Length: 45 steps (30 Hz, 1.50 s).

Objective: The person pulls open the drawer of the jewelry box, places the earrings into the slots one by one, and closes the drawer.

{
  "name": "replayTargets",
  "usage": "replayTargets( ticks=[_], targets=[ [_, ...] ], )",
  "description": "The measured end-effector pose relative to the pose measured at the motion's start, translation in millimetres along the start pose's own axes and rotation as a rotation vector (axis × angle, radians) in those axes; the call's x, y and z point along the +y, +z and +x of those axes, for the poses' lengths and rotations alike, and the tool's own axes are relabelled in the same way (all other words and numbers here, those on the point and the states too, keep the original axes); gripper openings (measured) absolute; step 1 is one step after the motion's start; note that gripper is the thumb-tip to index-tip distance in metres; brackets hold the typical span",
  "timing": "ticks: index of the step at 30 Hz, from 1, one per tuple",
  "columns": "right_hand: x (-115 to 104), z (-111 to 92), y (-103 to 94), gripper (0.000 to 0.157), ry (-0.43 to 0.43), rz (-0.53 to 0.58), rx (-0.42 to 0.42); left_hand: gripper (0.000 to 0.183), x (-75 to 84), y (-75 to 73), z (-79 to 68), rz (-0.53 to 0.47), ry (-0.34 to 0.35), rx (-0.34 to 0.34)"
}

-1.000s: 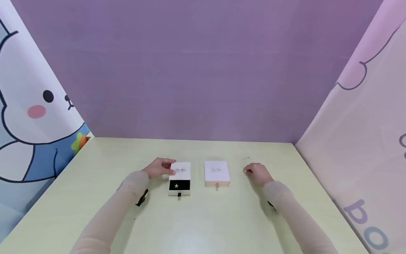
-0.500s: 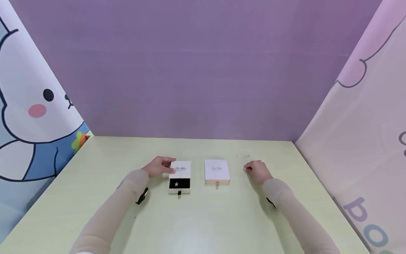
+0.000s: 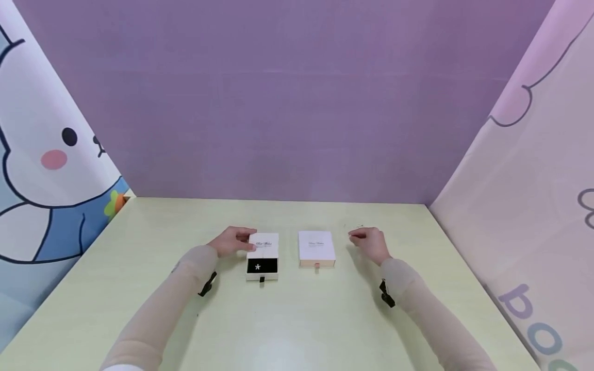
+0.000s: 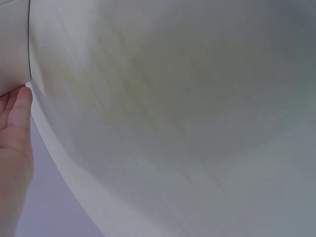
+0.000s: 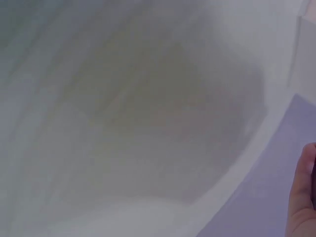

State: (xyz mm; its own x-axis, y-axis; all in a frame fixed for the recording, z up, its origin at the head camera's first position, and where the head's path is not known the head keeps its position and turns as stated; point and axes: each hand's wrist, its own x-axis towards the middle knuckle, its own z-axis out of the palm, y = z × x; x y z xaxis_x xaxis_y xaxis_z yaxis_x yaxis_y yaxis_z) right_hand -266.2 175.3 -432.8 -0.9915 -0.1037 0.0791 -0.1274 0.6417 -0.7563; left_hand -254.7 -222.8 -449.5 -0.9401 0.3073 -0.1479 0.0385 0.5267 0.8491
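Note:
My left hand (image 3: 231, 241) holds the left white drawer box (image 3: 266, 251) by its left side, with the thumb near the top. The drawer is pulled out toward me, showing a black lining (image 3: 269, 266) with a small silvery star-shaped piece (image 3: 257, 267) on it. In the left wrist view, the fingers (image 4: 19, 111) touch the box's wall. To the right lies a second white drawer box (image 3: 316, 247), pushed closed, with a pink pull tab. My right hand (image 3: 371, 243) is raised slightly right of it, pinching a tiny pale, shiny piece (image 3: 350, 235) whose kind is too small to tell.
Several tiny specks or bits (image 3: 360, 226) lie on the pale table (image 3: 287, 319) behind the right hand. A purple panel (image 3: 287, 103) rises at the back, with printed sheets on both sides. Black straps (image 3: 387, 293) circle the wrists.
My right hand has lifted off the table and moved left and away from me, with the tiny piece between its fingertips. The left hand and both boxes have stayed in place.

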Motion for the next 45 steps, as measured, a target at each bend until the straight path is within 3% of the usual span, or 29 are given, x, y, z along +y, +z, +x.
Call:
replayTargets(
  ticks=[9,15,25,35,45],
  targets=[
    [-18.7,-9.7,7.5,0.026,0.065,0.19,-0.03,0.063,2.4,2.4,-0.7,-0.005,-0.005,-0.01],
    [-36.9,-15.1,15.5,0.025,0.027,0.269,-0.037,0.064,2.8,-2.1,0.9,0.017,-0.006,-0.015],
    [-51.8,-22.5,26.5,0.024,0.084,0.272,-0.073,0.064,5.1,0.8,2.0,-0.004,0.007,-0.024],
    [-63.7,-26.3,40.7,0.022,0.069,0.336,-0.159,0.064,4.9,-1.1,0.7,-0.014,0.005,-0.018],
    [-75.7,-27.5,55.1,0.021,0.025,0.314,-0.211,0.063,3.0,0.4,2.5,-0.027,-0.002,-0.014]
  ],
)
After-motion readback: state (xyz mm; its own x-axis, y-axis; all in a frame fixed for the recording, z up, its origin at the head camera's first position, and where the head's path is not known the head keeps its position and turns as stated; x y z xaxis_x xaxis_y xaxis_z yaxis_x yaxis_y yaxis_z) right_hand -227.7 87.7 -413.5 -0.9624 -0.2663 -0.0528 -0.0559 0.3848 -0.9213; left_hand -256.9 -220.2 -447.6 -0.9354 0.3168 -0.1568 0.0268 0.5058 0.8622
